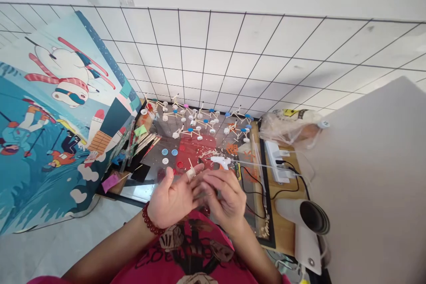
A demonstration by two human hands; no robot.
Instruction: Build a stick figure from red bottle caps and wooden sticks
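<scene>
My left hand (175, 199) lies palm up with its fingers stretched out, and a beige bandage (191, 173) wraps one finger. Over its fingertips, my right hand (226, 195) has its fingers bent together in a pinch; whatever is between them is hidden. Just beyond the hands, a white and orange hot glue gun (221, 161) rests on the table near scattered wood bits (211, 153). Blue bottle caps (175, 152), a white cap (165, 161) and a red cap (180, 164) lie left of it. A thin stick (191, 163) shows above the bandaged finger.
Several small stick-and-cap models (199, 122) stand along the back. Sticks (146, 144) and a pink piece (110, 182) lie at left beside a painted panel (66, 120). At right are a power strip (277, 162), black cables (253, 195), a plastic bag (289, 128) and a white cylindrical device (289, 208).
</scene>
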